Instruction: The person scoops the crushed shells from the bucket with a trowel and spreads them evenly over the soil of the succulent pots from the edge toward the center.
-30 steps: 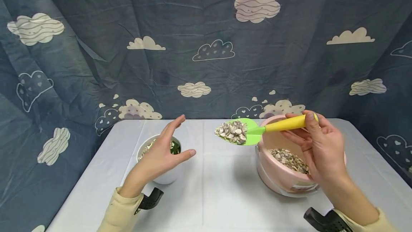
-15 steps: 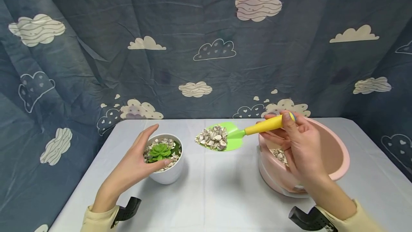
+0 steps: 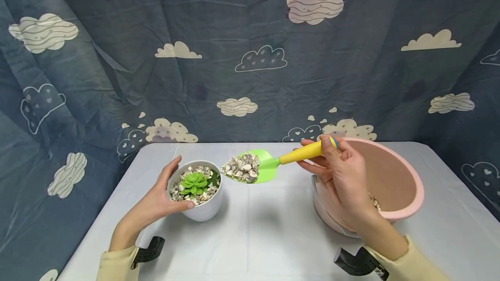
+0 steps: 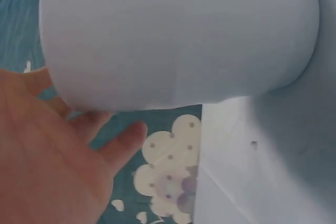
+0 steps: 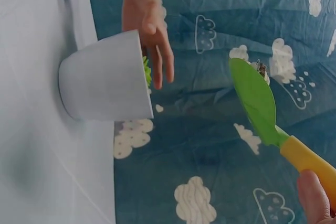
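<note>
My right hand [image 3: 343, 172] grips the yellow handle of a small green-bladed trowel [image 3: 269, 166]. A heap of pale gravel [image 3: 244, 168] lies on its blade, which is level with the right rim of a white flower pot [image 3: 208, 209]. In the right wrist view, the trowel blade [image 5: 254, 98] is raised higher than the pot's rim. My left hand [image 3: 156, 200] is spread at the left side of the pot, thumb in front and fingers behind, right at the rim. A green succulent [image 3: 194, 183] stands amid gravel in the pot.
A pink bucket [image 3: 406, 177] with gravel inside stands at the right, partly hidden by my right hand and tilted in view. A white cloth [image 3: 250, 246] covers the table. Behind it hangs a dark blue curtain [image 3: 218, 77] with cloud prints.
My right hand has carried the loaded trowel left, from beside the bucket to the pot's rim. The left hand has drawn back left from over the pot, then closed in on its side.
</note>
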A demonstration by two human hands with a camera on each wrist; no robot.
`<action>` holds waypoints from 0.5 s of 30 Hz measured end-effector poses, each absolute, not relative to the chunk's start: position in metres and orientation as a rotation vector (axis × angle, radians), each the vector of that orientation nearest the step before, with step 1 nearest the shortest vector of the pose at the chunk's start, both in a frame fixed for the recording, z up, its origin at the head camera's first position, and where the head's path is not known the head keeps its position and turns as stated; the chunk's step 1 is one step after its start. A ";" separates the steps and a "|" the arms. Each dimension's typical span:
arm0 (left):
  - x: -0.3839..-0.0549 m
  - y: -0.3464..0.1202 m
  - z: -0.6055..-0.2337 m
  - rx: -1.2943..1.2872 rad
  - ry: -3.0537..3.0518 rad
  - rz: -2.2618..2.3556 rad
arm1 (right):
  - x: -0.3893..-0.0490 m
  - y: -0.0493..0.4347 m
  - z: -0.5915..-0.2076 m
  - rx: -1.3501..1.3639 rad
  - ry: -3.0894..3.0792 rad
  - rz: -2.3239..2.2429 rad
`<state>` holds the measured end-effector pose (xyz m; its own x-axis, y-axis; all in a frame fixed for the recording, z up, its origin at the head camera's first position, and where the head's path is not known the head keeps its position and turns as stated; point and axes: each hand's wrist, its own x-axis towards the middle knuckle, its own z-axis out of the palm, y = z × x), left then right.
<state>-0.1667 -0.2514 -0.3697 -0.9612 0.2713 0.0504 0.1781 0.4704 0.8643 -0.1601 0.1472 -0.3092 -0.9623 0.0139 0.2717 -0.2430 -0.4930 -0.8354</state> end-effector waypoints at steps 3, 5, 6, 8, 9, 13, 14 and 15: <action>-0.170 -0.256 -0.377 0.405 2.557 1.566 | -0.163 0.139 -0.311 0.350 -1.535 2.532; -0.172 -0.258 -0.382 0.392 2.515 1.602 | -0.164 0.132 -0.312 0.355 -1.546 2.522; -0.173 -0.259 -0.383 0.383 2.503 1.615 | -0.165 0.129 -0.313 0.349 -1.551 2.520; -0.175 -0.261 -0.387 0.369 2.476 1.646 | -0.167 0.122 -0.315 0.335 -1.555 2.525; -0.175 -0.261 -0.388 0.368 2.459 1.663 | -0.168 0.119 -0.316 0.330 -1.554 2.534; -0.176 -0.264 -0.392 0.380 2.424 1.702 | -0.174 0.108 -0.322 0.312 -1.541 2.551; -0.176 -0.265 -0.393 0.384 2.416 1.706 | -0.176 0.105 -0.324 0.314 -1.543 2.547; -0.175 -0.265 -0.394 0.383 2.410 1.710 | -0.179 0.102 -0.326 0.315 -1.539 2.551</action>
<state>-0.1751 -0.2654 -0.3942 -0.9541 0.2989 0.0163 0.1142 0.3131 0.9428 -0.1786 0.1022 -0.3264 -0.9675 0.0162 0.2525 -0.2310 -0.4642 -0.8551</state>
